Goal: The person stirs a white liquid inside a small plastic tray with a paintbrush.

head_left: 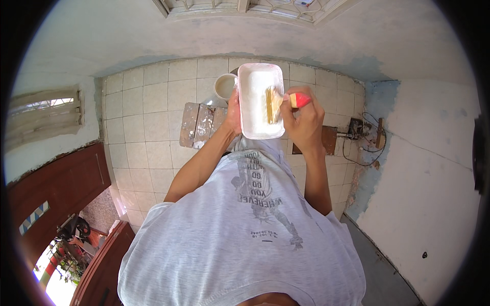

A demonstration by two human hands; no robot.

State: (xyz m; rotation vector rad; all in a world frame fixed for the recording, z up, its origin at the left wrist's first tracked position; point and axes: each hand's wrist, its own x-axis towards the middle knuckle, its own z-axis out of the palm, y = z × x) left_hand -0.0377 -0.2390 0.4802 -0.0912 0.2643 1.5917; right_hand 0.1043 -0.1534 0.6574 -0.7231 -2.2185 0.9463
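Observation:
A white rectangular tray with raised walls is held up in front of my chest; white paint coats its inside. My left hand grips the tray by its left wall. In my right hand is a wide paintbrush with a red-tipped, yellowish handle. Its bristles point left and lie over the tray's right side, touching or close to the paint. The fingers of my right hand are wrapped round the handle.
Below stands a pale bucket, beside a paint-spattered wooden stool or board on the tiled floor. Cables and a small box are by the right wall. A brown door opens at left; a barred window is ahead.

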